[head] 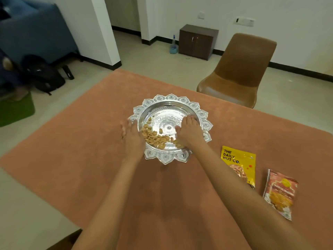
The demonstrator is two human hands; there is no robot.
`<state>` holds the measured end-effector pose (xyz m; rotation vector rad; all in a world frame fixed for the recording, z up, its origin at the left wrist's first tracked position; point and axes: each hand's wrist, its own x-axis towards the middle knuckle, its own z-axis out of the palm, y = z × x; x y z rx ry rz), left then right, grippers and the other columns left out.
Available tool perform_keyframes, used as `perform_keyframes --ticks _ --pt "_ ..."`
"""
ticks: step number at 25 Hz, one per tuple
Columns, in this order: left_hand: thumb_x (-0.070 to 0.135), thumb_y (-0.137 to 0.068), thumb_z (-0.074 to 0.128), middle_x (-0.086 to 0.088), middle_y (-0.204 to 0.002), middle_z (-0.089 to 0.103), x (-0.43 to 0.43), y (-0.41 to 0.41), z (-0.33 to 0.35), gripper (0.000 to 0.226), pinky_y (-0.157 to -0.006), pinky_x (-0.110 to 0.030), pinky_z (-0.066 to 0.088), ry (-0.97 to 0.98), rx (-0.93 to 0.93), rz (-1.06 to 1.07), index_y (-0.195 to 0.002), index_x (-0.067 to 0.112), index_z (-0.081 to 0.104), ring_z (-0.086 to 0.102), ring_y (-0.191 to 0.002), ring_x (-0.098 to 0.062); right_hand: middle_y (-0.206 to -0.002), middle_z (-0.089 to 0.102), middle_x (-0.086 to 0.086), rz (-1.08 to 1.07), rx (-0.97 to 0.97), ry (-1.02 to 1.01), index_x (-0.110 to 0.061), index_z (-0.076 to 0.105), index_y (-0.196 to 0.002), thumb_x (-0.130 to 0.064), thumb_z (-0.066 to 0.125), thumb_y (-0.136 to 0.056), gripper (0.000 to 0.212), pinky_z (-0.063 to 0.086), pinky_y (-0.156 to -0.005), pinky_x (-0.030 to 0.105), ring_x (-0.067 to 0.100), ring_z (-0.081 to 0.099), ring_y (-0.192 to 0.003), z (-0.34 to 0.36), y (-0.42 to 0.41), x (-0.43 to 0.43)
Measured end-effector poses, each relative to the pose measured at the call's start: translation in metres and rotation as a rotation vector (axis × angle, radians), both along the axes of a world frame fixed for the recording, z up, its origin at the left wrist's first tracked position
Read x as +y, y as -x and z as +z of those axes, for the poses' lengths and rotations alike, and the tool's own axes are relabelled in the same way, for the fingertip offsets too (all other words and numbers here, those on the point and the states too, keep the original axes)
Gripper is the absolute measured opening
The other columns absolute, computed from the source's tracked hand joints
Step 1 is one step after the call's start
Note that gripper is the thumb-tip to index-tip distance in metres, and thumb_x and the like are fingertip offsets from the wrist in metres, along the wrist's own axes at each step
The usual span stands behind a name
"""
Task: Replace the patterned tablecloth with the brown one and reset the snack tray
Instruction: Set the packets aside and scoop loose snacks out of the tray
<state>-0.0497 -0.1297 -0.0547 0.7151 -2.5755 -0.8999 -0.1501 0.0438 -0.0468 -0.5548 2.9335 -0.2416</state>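
A brown tablecloth [90, 134] covers the table. On it stands a round silver snack tray [173, 102] with a scalloped rim. A heap of pale cashew nuts [153, 137] lies in the tray's near left part. My left hand [131, 138] rests flat at the tray's left rim, fingers straight and blurred. My right hand [188, 131] lies inside the tray on its right side, fingers spread flat on the metal next to the nuts. Neither hand holds anything.
A yellow nut packet [239, 163] and a red snack packet [281, 192] lie on the cloth to the right of the tray. A brown chair [239, 69] stands beyond the table's far right edge. A dark cabinet [198, 41] and a black bag [45, 74] sit farther off.
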Motion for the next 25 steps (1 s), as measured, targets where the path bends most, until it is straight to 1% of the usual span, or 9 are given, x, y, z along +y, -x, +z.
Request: perform_keyframes --ticks 2,4,7,10,13,15,18,21,25 --pt "0.014 -0.101 0.031 -0.010 -0.158 0.014 0.005 0.000 -0.003 0.047 -0.119 -0.042 0.005 -0.045 0.039 0.014 -0.148 0.010 0.028 -0.009 -0.146 -0.026 -0.155 0.011 0.025 -0.152 -0.088 -0.053 0.010 0.010 -0.146 -0.037 0.027 -0.102 0.066 0.015 -0.117 0.044 0.036 0.011 -0.143 0.004 -0.020 -0.013" --pt "0.014 -0.100 0.031 -0.010 -0.158 0.015 0.007 0.001 -0.003 0.047 -0.119 -0.041 0.006 -0.048 0.063 0.030 -0.147 0.010 0.029 -0.009 -0.146 -0.026 -0.149 0.017 0.029 -0.215 -0.201 -0.095 0.012 0.017 -0.143 -0.031 0.030 -0.101 0.062 0.024 -0.111 0.046 0.040 0.020 -0.136 0.004 -0.042 -0.033" --pt "0.011 -0.099 0.032 -0.010 -0.157 0.017 0.006 0.001 -0.004 0.047 -0.118 -0.038 0.007 -0.081 0.097 0.042 -0.146 0.010 0.032 -0.006 -0.147 -0.025 -0.130 0.037 0.024 -0.079 -0.169 -0.153 0.006 0.040 -0.132 -0.018 0.030 -0.093 0.047 0.032 -0.097 0.042 0.039 0.035 -0.117 -0.003 -0.065 -0.058" --pt "0.007 -0.097 0.035 -0.011 -0.156 0.021 0.007 -0.002 -0.003 0.046 -0.117 -0.031 0.006 -0.151 0.177 0.050 -0.143 0.008 0.037 0.001 -0.147 -0.022 -0.131 0.039 0.020 0.066 -0.141 0.123 -0.001 0.042 -0.132 -0.016 0.032 -0.099 0.037 0.030 -0.098 0.044 0.038 0.034 -0.120 0.008 -0.054 -0.058" --pt "0.006 -0.097 0.035 -0.012 -0.156 0.022 0.006 -0.005 -0.005 0.044 -0.114 -0.024 0.004 -0.154 0.215 0.029 -0.141 0.005 0.037 0.006 -0.147 -0.021 -0.134 0.039 0.017 0.104 -0.120 0.492 -0.008 0.039 -0.139 -0.033 0.032 -0.099 0.048 0.027 -0.104 0.044 0.032 0.030 -0.125 0.012 -0.021 -0.052" --pt "0.005 -0.097 0.035 -0.013 -0.155 0.022 0.005 -0.005 -0.007 0.043 -0.115 -0.024 0.004 -0.152 0.226 0.017 -0.141 0.004 0.038 0.006 -0.147 -0.021 -0.136 0.042 0.012 0.193 -0.108 0.514 -0.014 0.040 -0.140 -0.046 0.024 -0.092 0.060 0.026 -0.106 0.043 0.029 0.031 -0.127 0.005 -0.006 -0.056" --pt "0.001 -0.095 0.035 -0.016 -0.154 0.026 0.006 -0.003 -0.008 0.043 -0.119 -0.033 0.008 -0.149 0.246 0.022 -0.138 0.001 0.040 0.008 -0.146 -0.025 -0.127 0.049 0.009 0.402 -0.172 0.527 -0.012 0.047 -0.135 -0.040 0.023 -0.095 0.054 0.023 -0.103 0.034 0.018 0.036 -0.119 0.004 -0.003 -0.068" --pt "-0.002 -0.092 0.034 -0.018 -0.152 0.028 0.006 -0.002 -0.008 0.045 -0.119 -0.043 0.012 -0.137 0.243 0.036 -0.136 0.001 0.041 0.010 -0.146 -0.029 -0.107 0.051 0.005 0.645 -0.061 0.507 -0.011 0.056 -0.119 -0.038 0.023 -0.095 0.049 0.029 -0.090 0.033 0.018 0.041 -0.099 -0.002 -0.009 -0.069" --pt "-0.001 -0.093 0.034 -0.018 -0.153 0.027 0.006 0.000 -0.009 0.044 -0.119 -0.044 0.011 -0.118 0.227 0.045 -0.136 0.002 0.042 0.008 -0.146 -0.029 -0.098 0.048 0.011 0.847 0.072 0.419 -0.006 0.053 -0.103 -0.041 0.026 -0.098 0.043 0.037 -0.075 0.037 0.021 0.039 -0.082 -0.008 -0.011 -0.067"
